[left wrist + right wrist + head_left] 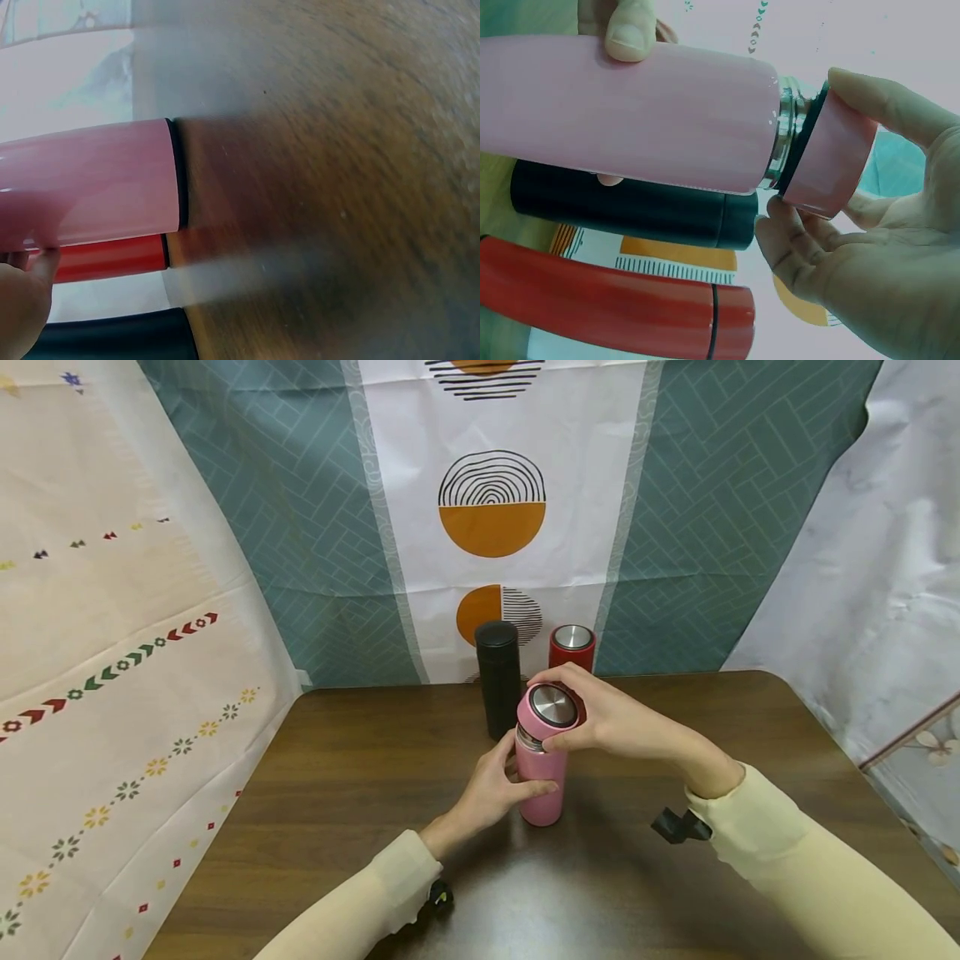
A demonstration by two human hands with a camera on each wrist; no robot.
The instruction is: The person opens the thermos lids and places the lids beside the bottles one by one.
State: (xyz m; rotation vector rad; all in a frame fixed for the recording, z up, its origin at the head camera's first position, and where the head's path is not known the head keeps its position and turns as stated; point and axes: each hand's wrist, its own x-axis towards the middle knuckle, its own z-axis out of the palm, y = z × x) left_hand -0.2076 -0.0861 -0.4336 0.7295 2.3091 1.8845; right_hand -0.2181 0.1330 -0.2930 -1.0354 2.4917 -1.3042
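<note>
I find the desk (360, 752) brown, with visible wood grain, a rounded far right corner and a pale glare (525, 893) nearest me. On it the pink bottle (536, 768) stands upright; behind stand a black bottle (499, 685), left, and a red bottle (573, 659), right.

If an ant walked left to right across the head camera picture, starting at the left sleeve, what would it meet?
Left sleeve, black bottle, pink bottle, red bottle, right sleeve.
</note>
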